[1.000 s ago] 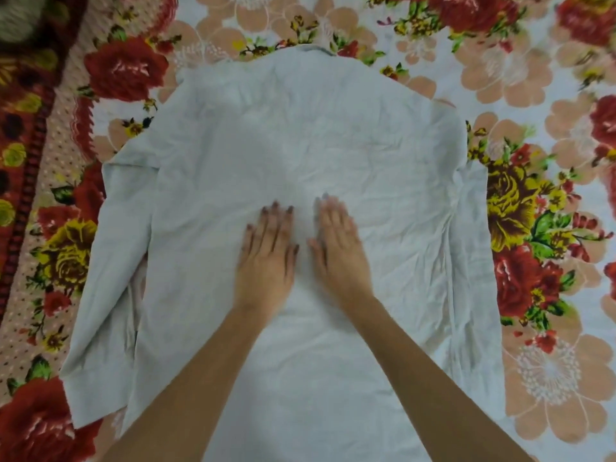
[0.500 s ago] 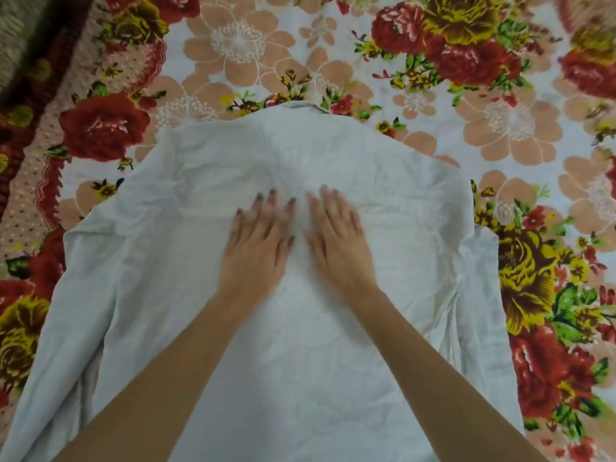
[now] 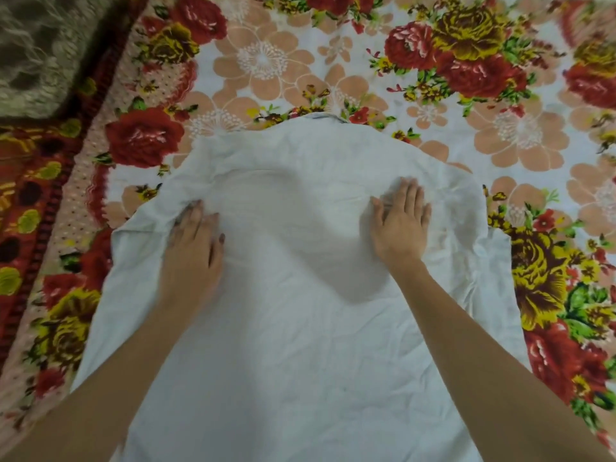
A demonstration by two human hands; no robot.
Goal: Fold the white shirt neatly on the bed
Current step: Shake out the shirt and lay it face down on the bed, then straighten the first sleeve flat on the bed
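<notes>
**Two flat hands on a white shirt**

A white shirt lies spread out on the bed. The bed has a sheet with big red, yellow and peach flowers. The shirt fills the middle of the bed and runs down to the near edge. Its collar end points to the far edge of the bed. The cloth is a bit wrinkled.

Both hands are open and lie palm down on the shirt. They hold nothing. The left hand presses near the left side of the shirt, where the cloth is bunched up into a small fold by the fingertips. The right hand presses near the right side, with its fingers close together. The two hands are well apart, with smooth cloth between them.

Bare arms reach in from the near edge. A dark red patterned cloth lies along the left edge of the bed.
</notes>
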